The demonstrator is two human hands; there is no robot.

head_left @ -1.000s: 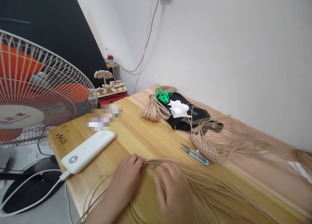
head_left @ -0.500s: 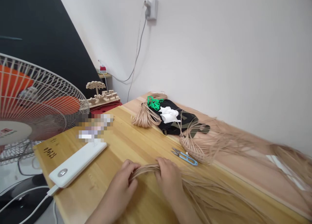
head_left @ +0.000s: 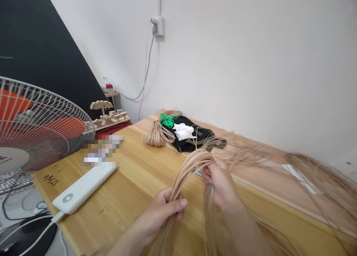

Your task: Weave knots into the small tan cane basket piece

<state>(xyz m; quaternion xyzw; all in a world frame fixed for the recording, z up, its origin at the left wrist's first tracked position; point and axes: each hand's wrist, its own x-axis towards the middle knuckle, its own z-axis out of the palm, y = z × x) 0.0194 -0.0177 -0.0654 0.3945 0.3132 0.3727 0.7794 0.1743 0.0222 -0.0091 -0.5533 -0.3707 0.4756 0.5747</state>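
A bundle of long tan strands (head_left: 192, 160) arches up between my hands, its ends hanging down on both sides. My left hand (head_left: 169, 207) is closed round the left side of the arch, with the thumb lying across the strands. Higher up and to the right, my right hand (head_left: 217, 180) pinches the other side of the bundle. Loose strands trail below it toward the right. Behind my right hand, the blue thread snips (head_left: 197, 171) show only in part. The strands look like flat, narrow strips; their exact material I cannot tell.
A tied tan bundle (head_left: 158, 134), green cord (head_left: 167, 120), white tissue (head_left: 184, 131) and a black cloth bag (head_left: 181, 145) lie toward the wall. A white power bank (head_left: 85, 189) with a cable is at left, beside a fan (head_left: 44, 129). More strands (head_left: 320, 178) spread right.
Both hands have lifted the bundle off the table and moved apart, the right hand rising to the right. The strands now bend into a tall arch. The view has shifted slightly.
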